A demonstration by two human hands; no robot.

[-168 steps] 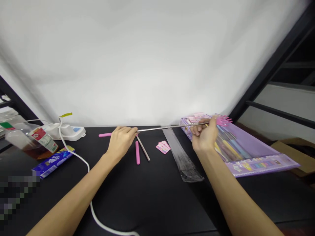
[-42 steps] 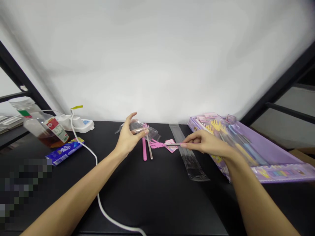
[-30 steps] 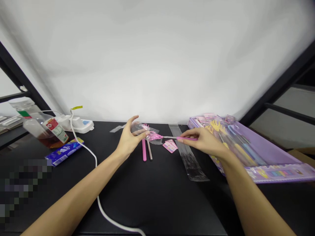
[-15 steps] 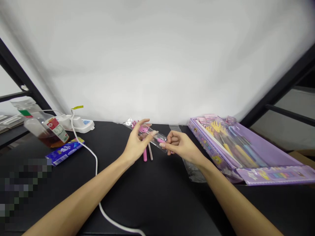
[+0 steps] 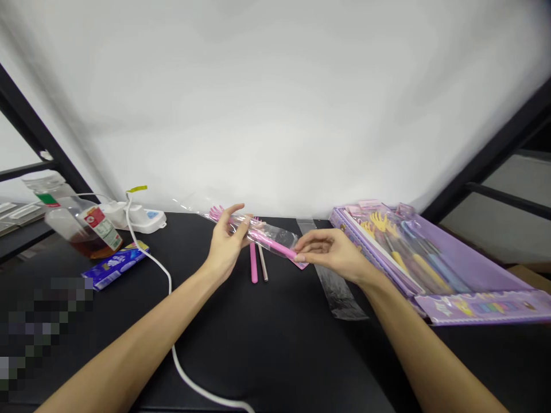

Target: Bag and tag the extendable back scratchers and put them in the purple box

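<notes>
- Right now the left hand (image 5: 224,248) has its thumb and fingers pinched on a clear plastic sleeve (image 5: 258,234), gripping it near its far-left end, just above the black table (image 5: 275,344).
- Inside that sleeve sits a pink back scratcher (image 5: 262,241), claw end poking out past the left fingers toward the far left, handle end slanting down to the right.
- Over on the other side, the right hand (image 5: 333,253) has its fingertips closed together on the near-right end of the sleeve, right at the pink handle's tip.
- Just beneath the sleeve, a loose pink handle (image 5: 253,269) and a thin metal rod (image 5: 263,269) lie side by side on the table, pointing toward the near edge.
- Under the right hand, a second, empty plastic sleeve (image 5: 338,289) lies flat, running from far to near.
- Farther right, a purple display box (image 5: 451,269) holds yellow and blue scratchers in a row.
- Out to the left, a white cable (image 5: 166,275) snakes across from a white power strip (image 5: 142,217) by the wall.
- Beyond it, a tilted bottle with brown liquid (image 5: 75,229) and a blue packet (image 5: 114,265) sit close together at the far left.
</notes>
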